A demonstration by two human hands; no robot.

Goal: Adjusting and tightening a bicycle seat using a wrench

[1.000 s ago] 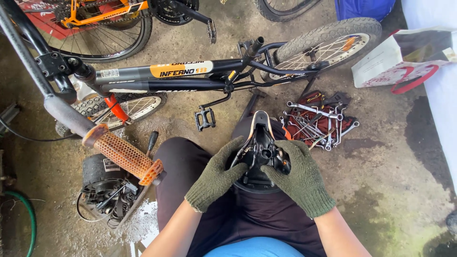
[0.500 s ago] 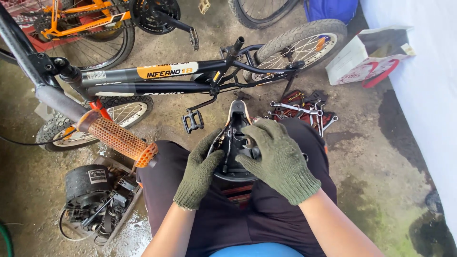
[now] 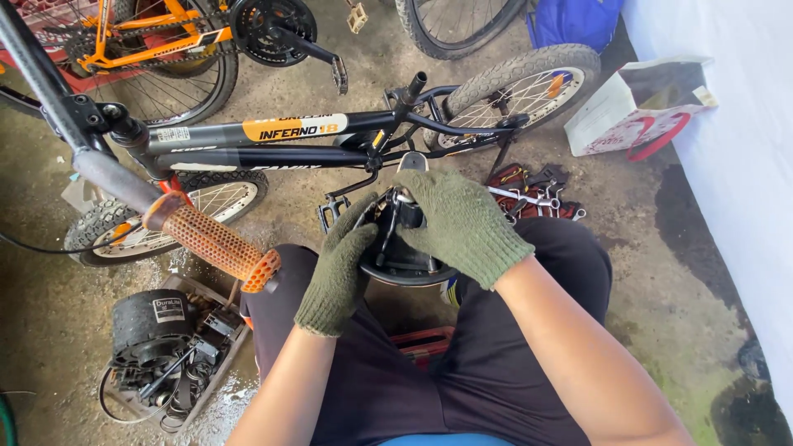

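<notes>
Both my hands wear green knit gloves and grip a black bicycle saddle [image 3: 405, 256] turned underside up over my lap. My left hand [image 3: 339, 268] clasps its left edge. My right hand [image 3: 458, 223] wraps over the top, where the metal rails and clamp [image 3: 395, 216] show between the fingers. A small black bicycle [image 3: 273, 140] with orange markings lies on its side just beyond the saddle, its bare seat tube [image 3: 410, 88] pointing up.
An orange rubber handlebar grip [image 3: 213, 241] juts in from the left near my left knee. A pile of wrenches on a red pouch [image 3: 533, 194] lies right of the saddle. A tray of parts [image 3: 165, 351] sits lower left; an orange bicycle [image 3: 157, 33] and a cardboard box [image 3: 640, 107] lie farther off.
My right hand has shifted up over the saddle's rails and clamp. The view has swung right, so the bicycle and wrenches sit further left in frame.
</notes>
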